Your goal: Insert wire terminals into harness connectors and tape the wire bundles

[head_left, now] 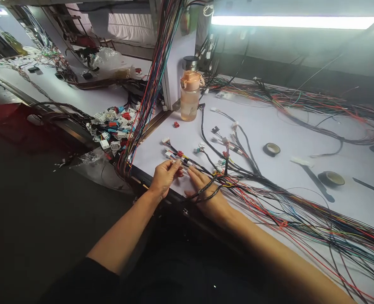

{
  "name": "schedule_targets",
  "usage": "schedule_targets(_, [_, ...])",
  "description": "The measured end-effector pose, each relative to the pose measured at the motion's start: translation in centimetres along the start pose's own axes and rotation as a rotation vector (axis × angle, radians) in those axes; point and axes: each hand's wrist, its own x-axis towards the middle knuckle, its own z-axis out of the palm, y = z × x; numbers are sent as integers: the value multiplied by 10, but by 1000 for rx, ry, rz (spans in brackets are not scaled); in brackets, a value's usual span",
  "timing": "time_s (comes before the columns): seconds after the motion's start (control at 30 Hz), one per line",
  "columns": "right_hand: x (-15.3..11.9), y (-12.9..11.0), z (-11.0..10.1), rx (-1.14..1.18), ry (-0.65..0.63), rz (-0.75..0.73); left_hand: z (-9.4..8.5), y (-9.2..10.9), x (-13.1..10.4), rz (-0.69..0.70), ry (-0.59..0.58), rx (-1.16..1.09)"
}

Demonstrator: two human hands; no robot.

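My left hand [164, 178] is closed at the bench's front edge, thumb and fingers pinched together. Something small and pale shows at its fingertips, too small to name. To its right, my right hand [209, 196] has its fingers stretched toward the left one, with the thumb apart. Black taped wire branches [207, 188] loop over the back of that hand. Just beyond the hands lie harness ends with a red connector [180, 154] and a white connector [167, 155]. The main wire harness [278, 194] runs off to the right.
A water bottle [189, 99] stands by the post. Tape rolls [271, 149] and a dark-handled tool [316, 183] lie right of the harness. A hanging wire bundle [155, 71] drops at the left, beside piled connectors [113, 126]. More wires [316, 114] lie along the back.
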Motion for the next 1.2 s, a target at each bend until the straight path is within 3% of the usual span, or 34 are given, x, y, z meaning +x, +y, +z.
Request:
schedule_targets(0.13, [-39, -9, -26, -162, -131, -40, -1, -1, 2, 6, 30, -23])
schedule_targets(0.2, [-55, -10, -42, -189, -120, -54, -1, -2, 2, 16, 23, -14])
schedule_targets(0.33, [-71, -9, -66, -146, 93, -29, 1, -3, 2, 18, 24, 2])
schedule_targets(0.47, [-65, -15, -75, -66, 300, 22, -1, -5, -2, 56, 3, 20])
schedule_targets(0.6, [-57, -8, -73, -139, 320, 160, -10, -8, -14, 172, -83, 109])
schedule_targets(0.73, [-59, 13, -58, -331, 238, 104, -22, -12, -34, 319, -124, 380])
schedule_targets(0.9, [-64, 27, -42, -406, 290, 51, -34, -21, -51, 511, -175, 622])
schedule_targets(1.2, [-66, 26, -42, -318, 321, 81, -30, -18, -49, 379, -94, 544])
